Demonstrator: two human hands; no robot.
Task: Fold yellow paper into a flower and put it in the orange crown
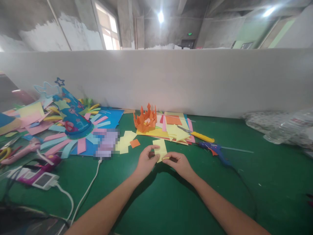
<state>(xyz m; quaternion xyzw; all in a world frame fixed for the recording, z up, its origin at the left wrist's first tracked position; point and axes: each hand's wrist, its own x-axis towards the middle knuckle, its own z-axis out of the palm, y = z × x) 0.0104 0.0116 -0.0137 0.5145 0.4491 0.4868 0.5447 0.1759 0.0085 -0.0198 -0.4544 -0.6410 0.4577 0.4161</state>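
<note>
A small pale yellow sheet of paper (160, 147) is held up over the green table, between both hands. My left hand (147, 159) pinches its left side, thumb in front. My right hand (179, 162) grips the lower right corner between thumb and fingers. Just beyond the paper sits an orange folded-paper crown (145, 120), resting by a stack of coloured paper (153, 132). More pale yellow pieces (126, 141) and a small orange square (135, 143) lie left of my hands. Whether the held sheet is creased is hard to make out.
A blue glue gun (217, 151) and a yellow utility knife (202, 136) lie to the right. On the left stand a blue cone hat (75, 114), a pink glue gun (23, 151) and a white power bank (45, 179) with cables. A clear plastic bottle (288, 125) lies far right.
</note>
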